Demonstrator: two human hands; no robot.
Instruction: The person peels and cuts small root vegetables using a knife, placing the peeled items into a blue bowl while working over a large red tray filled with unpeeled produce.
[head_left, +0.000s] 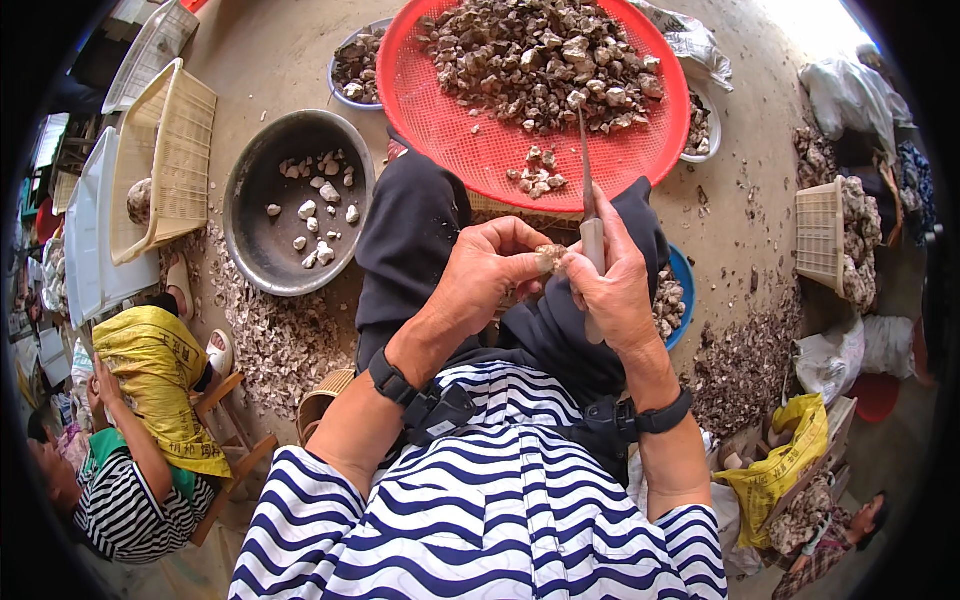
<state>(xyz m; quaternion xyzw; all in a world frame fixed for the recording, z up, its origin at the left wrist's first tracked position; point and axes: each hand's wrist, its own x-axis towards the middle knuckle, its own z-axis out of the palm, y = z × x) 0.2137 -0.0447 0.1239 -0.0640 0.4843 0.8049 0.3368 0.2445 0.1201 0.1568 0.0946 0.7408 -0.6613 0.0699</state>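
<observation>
My left hand (476, 266) pinches a small brown lump (551, 258) between thumb and fingers, above my lap. A knife is in my right hand (619, 281), its pale handle (593, 244) held against the fingers and its narrow blade (586, 161) pointing away from me. My right thumb also touches the lump. Beyond my knees sits a round red mesh tray (427, 135), piled with dark, rough chunks (540, 64). A few paler chunks (537, 180) lie apart near its front rim. To the left, a dark basin (251, 225) contains several whitish pieces (307, 210).
Peelings (277, 345) litter the floor on both sides. A blue basin (688, 300) of chunks stands by my right knee. Beige plastic crates (180, 165) (819, 232) stand left and right. One person (142, 480) sits at left, another (832, 532) at lower right.
</observation>
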